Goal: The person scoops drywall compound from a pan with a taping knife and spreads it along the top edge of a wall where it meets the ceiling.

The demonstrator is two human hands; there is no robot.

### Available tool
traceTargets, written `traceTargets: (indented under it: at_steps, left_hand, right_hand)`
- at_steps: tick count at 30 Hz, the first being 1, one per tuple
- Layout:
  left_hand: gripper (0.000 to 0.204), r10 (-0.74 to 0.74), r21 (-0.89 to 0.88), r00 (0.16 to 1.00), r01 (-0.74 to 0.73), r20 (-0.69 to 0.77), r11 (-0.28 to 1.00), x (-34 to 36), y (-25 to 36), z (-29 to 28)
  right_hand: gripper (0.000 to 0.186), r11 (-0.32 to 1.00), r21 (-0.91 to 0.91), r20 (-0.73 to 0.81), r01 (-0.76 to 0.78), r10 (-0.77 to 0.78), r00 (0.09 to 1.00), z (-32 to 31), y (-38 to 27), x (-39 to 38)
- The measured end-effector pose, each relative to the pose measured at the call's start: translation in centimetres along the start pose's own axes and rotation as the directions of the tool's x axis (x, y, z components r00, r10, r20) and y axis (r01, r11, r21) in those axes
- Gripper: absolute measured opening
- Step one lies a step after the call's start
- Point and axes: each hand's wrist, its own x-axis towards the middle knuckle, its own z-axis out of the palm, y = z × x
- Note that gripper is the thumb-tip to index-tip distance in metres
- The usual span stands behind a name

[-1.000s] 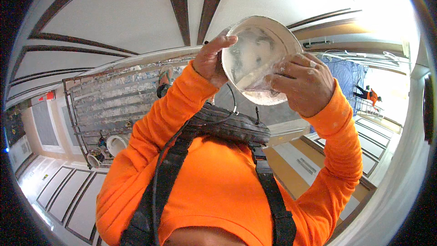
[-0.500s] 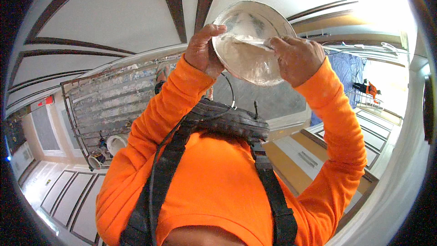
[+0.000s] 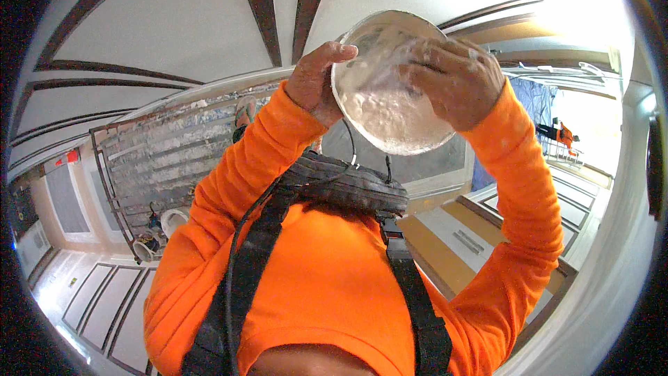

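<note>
My left hand (image 3: 316, 82) grips a round, whitish-crusted bucket (image 3: 417, 150) at its left side, thumb over the rim. The bucket is raised in front of me, tilted so that its inside faces me. Wet, lumpy, off-white joint compound (image 3: 390, 115) lies in its lower part. My right hand (image 3: 456, 80) reaches over the right rim, fingers curled inside around a putty knife (image 3: 381, 63). Motion smears the knife, and the hand hides most of it. Dried white residue spots the right hand.
A plank platform (image 3: 163, 153) spattered with dried compound stretches left, with a railing frame (image 3: 111, 195) at its end. A white bucket (image 3: 174, 221) stands there. Dark-trimmed white panels (image 3: 167, 17) rise ahead. Far right, below, a person in orange (image 3: 565, 136) is near blue sheeting (image 3: 529, 108).
The bucket has shifted slightly down and right and turned, showing more of the compound. My right hand has moved farther into it, and the putty knife has become blurred and mostly covered.
</note>
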Motion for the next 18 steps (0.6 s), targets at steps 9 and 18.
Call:
traceTargets:
  at_steps: [9,18]
  left_hand:
    - [0.051,0.076,0.015,0.989,-0.074,-0.124,0.997,0.0,-0.5,-0.6]
    - [0.052,0.132,0.020,0.975,-0.130,-0.178,0.991,1.1,-2.0,-1.6]
  right_hand:
    - [0.025,0.909,0.104,0.241,-0.404,0.371,0.897,0.2,-1.3,-0.2]
    - [0.025,0.750,0.273,0.184,-0.602,0.574,0.798,2.8,-2.3,0.4]
